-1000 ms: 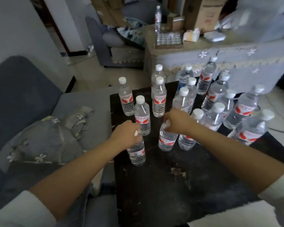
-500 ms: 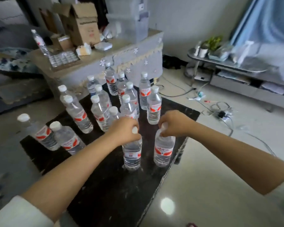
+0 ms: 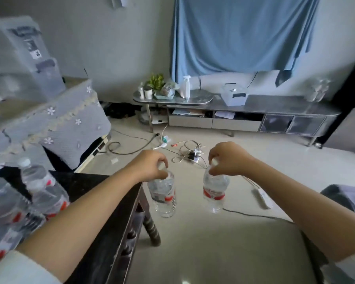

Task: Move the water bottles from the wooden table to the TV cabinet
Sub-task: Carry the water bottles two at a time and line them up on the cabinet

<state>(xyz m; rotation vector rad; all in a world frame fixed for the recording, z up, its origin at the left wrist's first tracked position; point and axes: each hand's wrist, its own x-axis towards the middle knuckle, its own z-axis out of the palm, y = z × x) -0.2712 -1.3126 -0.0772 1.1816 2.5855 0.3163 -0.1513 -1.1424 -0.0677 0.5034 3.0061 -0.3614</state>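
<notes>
Two water bottles (image 3: 164, 193) (image 3: 214, 191), now lifted off the wooden table (image 3: 94, 187), are being carried by their caps, pinched in the left hand (image 3: 150, 167) and right hand (image 3: 228, 158), toward the TV cabinet (image 3: 275, 109) beyond it.

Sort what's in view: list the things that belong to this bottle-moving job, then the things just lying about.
Job:
left hand holding left bottle by its top
right hand holding right bottle by its top
remaining bottles on the wooden table
TV cabinet

Lying about:
spray bottle
potted plant
floor cables
blue curtain
</notes>
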